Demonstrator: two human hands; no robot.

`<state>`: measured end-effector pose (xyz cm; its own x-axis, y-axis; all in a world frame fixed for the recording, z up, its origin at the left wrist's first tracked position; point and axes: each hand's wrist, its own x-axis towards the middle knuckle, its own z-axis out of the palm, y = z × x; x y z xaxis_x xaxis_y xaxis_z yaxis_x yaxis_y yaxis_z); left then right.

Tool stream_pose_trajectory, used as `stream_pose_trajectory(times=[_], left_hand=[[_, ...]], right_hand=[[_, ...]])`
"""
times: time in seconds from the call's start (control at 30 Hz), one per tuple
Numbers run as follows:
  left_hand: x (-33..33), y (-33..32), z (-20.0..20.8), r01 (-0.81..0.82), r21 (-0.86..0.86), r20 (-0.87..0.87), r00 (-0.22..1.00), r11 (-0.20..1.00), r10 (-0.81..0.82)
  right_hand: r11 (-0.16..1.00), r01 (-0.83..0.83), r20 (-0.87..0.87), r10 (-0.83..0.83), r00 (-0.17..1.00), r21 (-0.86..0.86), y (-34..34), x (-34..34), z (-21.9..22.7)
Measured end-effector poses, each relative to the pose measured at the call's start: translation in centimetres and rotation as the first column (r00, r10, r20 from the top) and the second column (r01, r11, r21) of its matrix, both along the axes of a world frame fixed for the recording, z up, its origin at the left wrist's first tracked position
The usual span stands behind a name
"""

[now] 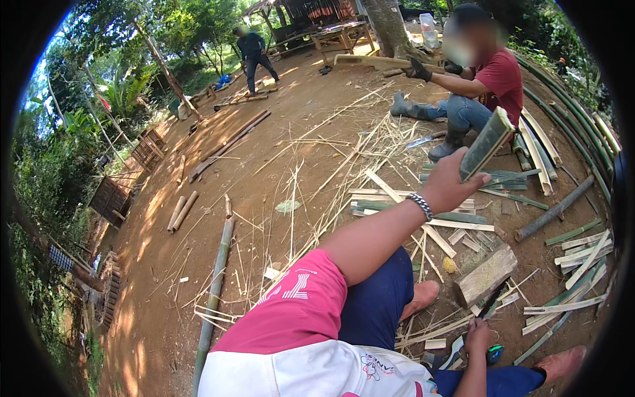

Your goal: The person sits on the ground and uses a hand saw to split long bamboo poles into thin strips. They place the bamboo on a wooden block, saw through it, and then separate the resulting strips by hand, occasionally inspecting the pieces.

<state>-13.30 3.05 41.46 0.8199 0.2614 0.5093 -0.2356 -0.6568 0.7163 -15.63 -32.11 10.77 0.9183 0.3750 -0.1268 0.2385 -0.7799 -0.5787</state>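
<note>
My left arm reaches out across the middle, and my left hand (453, 177) is closed around a split piece of green bamboo (488, 142). The piece is tilted, its pale cut end pointing up and away. Low on the right, my right hand (476, 336) is wrapped round a dark-bladed knife (491, 302). Its blade lies close beside a squared wooden block (487, 274) on the ground; I cannot tell whether they touch. Cut bamboo slats (456, 216) lie in a loose pile beyond the block, under my left hand.
A person in a red shirt (499, 83) sits ahead, gloved hands on a long bamboo strip. Another person (253, 56) stands far off. More slats (575, 291) lie at right, a bamboo pole (217, 291) at left, thin strips (297, 192) over the dirt. A tree trunk (389, 30) stands behind.
</note>
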Motion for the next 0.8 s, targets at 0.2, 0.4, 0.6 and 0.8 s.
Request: stream_pose_trajectory(times=[0.2,0.4,0.6,0.8], left_hand=[[1.3,1.3,-0.9,-0.006,0.080,0.076,0.997,0.997,0.000],[1.3,-1.6,-2.7,0.149,0.090,-0.041,0.988,0.985,-0.146],[1.9,-3.7,-4.5,0.254,0.022,-0.129,0.960,0.967,-0.250],[1.5,-4.2,-4.2,0.221,-0.014,-0.179,0.959,0.975,-0.220]], right_hand=[[0.928,0.043,-0.259,-0.148,0.955,-0.370,-3.3,3.5,-6.2],[0.918,0.032,-0.059,-0.061,0.996,-0.395,-0.9,-0.7,-2.8],[0.991,0.026,-0.068,-0.035,0.997,-0.132,-2.0,-1.7,-4.4],[0.999,-0.043,-0.102,0.042,0.994,-0.011,-2.1,-3.5,-3.8]])
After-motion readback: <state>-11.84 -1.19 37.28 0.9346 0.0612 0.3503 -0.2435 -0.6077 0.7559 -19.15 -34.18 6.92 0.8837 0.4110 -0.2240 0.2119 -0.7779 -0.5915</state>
